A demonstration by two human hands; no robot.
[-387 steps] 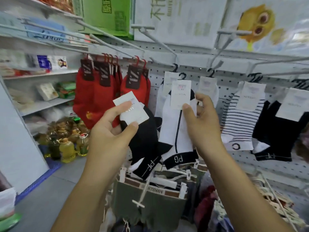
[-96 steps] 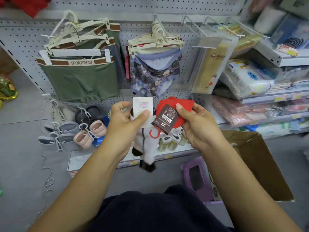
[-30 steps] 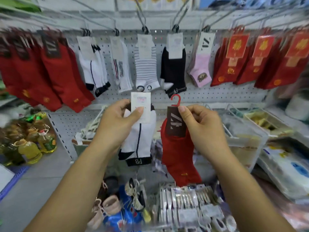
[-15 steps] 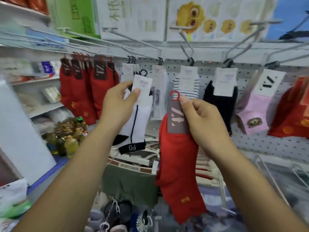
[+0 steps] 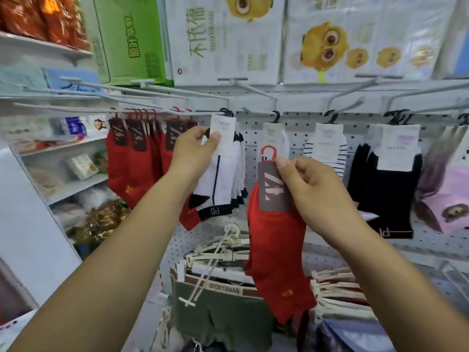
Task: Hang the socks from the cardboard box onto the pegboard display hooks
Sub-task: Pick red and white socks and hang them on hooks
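Left hand (image 5: 194, 146) raised, pinching white sock (image 5: 218, 181); right hand (image 5: 312, 189) pinching red sock (image 5: 276, 252)

Bright, cool, even shop light comes from overhead, and shadows are faint and soft. The cartoon-printed boxes (image 5: 355, 47) up top look washed out and hazy. The wide lens bows the display hooks (image 5: 253, 91) and left shelves (image 5: 76, 185) near the edges. The pink sock (image 5: 449, 199) at far right is smeared. The left hand (image 5: 193, 148), right hand (image 5: 312, 189), white sock (image 5: 220, 184) and red sock (image 5: 276, 250) read sharpest.

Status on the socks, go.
Left grip pinches white sock at peg tip. Right grip pinches red sock, unhung. Hung white socks already crowd that peg.
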